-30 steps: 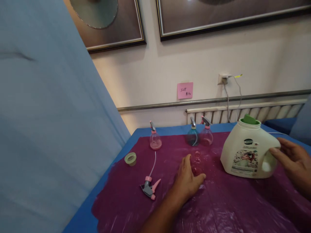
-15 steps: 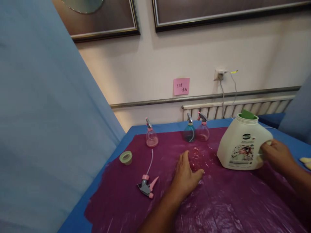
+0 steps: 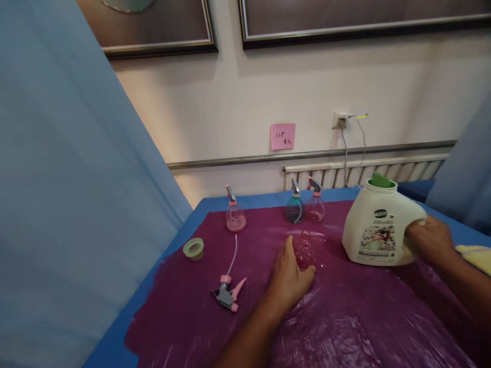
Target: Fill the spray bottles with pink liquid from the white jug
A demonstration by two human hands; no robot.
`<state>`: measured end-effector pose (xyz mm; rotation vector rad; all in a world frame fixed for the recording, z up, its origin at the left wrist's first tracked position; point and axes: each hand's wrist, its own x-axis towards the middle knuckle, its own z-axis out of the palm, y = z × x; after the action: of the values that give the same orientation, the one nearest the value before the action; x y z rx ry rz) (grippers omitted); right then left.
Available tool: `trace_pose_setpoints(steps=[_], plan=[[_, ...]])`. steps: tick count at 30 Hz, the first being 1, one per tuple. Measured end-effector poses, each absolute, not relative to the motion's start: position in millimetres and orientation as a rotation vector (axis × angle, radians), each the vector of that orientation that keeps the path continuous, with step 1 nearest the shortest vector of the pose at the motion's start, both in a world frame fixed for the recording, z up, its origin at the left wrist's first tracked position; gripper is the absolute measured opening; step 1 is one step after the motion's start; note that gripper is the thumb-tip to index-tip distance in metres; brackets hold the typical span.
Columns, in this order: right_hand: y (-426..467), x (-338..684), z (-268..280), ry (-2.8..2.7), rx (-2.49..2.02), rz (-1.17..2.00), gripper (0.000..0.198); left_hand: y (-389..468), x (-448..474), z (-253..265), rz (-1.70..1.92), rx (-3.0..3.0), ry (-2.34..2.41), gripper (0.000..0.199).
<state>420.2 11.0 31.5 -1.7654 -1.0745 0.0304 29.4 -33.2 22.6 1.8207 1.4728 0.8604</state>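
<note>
My right hand [image 3: 431,239] is wrapped around the handle of a large cream jug [image 3: 378,237]. The jug is nearly upright, its wide mouth uncapped and a green piece showing inside. My left hand [image 3: 289,273] curves around the near left side of a small clear bottle [image 3: 306,250] without a spray head. Thumb and fingers are apart; whether they touch the bottle I cannot tell. A grey and pink spray head [image 3: 226,294] with its tube lies left of that hand. Farther left sits a pale green cap [image 3: 194,248].
Toward the back stand a clear spray bottle with pink liquid [image 3: 235,219], a teal spray bottle [image 3: 294,210] and another pink-tinted spray bottle [image 3: 315,208]. A purple plastic sheet [image 3: 345,317] covers the blue table. A yellow cloth [image 3: 475,256] lies at far right.
The jug has come slightly left, nearer the clear bottle. My left thumb has drawn a little closer to the bottle. The whole view has shifted slightly.
</note>
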Motion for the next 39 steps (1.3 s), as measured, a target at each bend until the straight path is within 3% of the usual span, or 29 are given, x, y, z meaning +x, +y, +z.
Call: trace_pose_setpoints(steps=[6, 20, 31, 39], plan=[[4, 424, 56, -1.065, -1.842, 0.173, 0.032, -36, 29, 23, 0.874, 1.772, 1.488, 0.101], [-6, 415, 108, -1.554, -1.841, 0.023, 0.009, -40, 30, 25, 0.969, 1.805, 1.466, 0.099], [3, 403, 129, -1.896, -2.111, -0.27, 0.038, -39, 25, 35, 1.017, 1.931, 1.531, 0.089], [2, 394, 148, -2.039, -2.226, -0.402, 0.035, -38, 27, 35, 0.993, 1.954, 1.581, 0.087]])
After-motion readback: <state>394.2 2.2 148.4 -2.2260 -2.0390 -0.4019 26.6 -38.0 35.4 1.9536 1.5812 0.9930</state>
